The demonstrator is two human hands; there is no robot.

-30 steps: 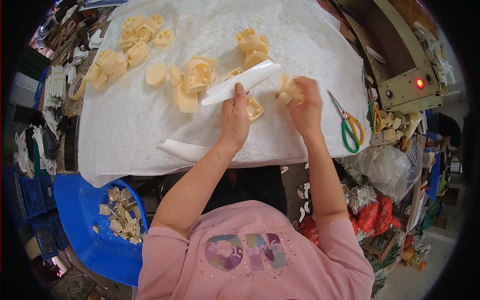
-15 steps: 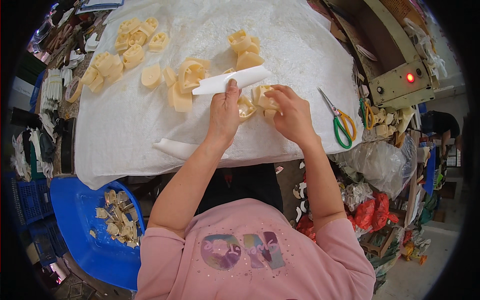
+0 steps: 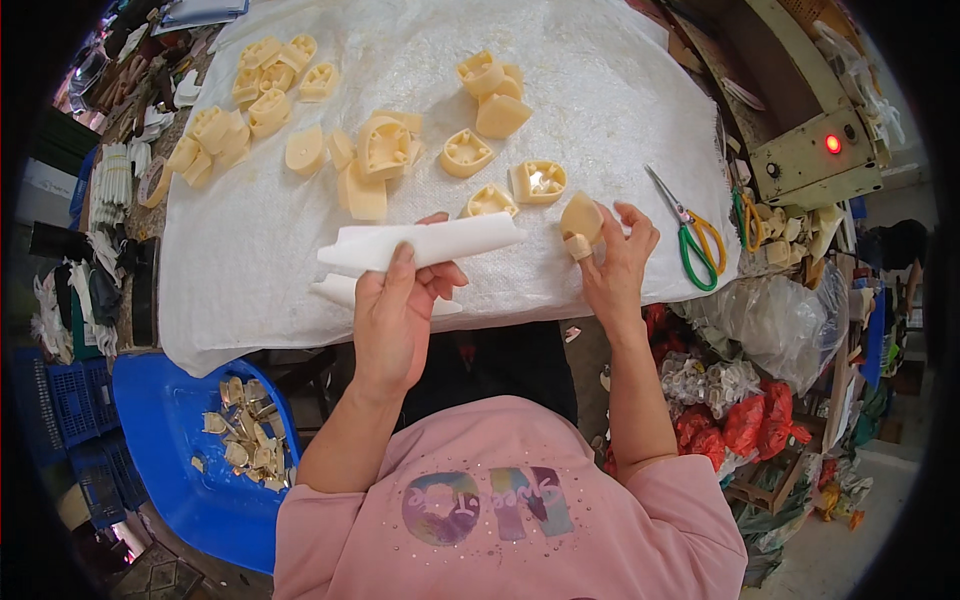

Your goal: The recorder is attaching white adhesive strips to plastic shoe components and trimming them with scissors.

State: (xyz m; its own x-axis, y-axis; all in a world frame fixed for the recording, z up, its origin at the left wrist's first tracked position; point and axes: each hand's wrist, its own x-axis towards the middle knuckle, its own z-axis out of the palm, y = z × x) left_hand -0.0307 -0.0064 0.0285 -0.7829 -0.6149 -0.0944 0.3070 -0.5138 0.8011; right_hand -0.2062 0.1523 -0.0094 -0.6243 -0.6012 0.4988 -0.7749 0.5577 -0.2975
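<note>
My left hand (image 3: 395, 315) pinches a smooth white curved strip (image 3: 430, 242), thumb on top and fingers beneath, above the table's near edge. In my right hand (image 3: 618, 262) is a cream heel-shaped plastic block (image 3: 582, 216), gripped between thumb and fingers. A tan band wraps the right thumb's tip. Hollow cream blocks lie just beyond my hands: one (image 3: 541, 181) with a shiny inside, another (image 3: 490, 201) partly behind the strip, and a third (image 3: 466, 153) farther off. Under the held strip a second white strip (image 3: 338, 290) lies on the cloth, partly hidden.
White sheeting (image 3: 260, 270) covers the table. More cream blocks (image 3: 385, 150) lie in groups toward the left and back. Scissors (image 3: 690, 225) with green and yellow handles lie at right, near a machine with a red light (image 3: 833, 144). A blue tub (image 3: 160, 440) of scraps stands lower left.
My left hand has drawn the white strip nearer and leftward. My right hand has moved right with a cream block, and the hollow blocks it covered now show.
</note>
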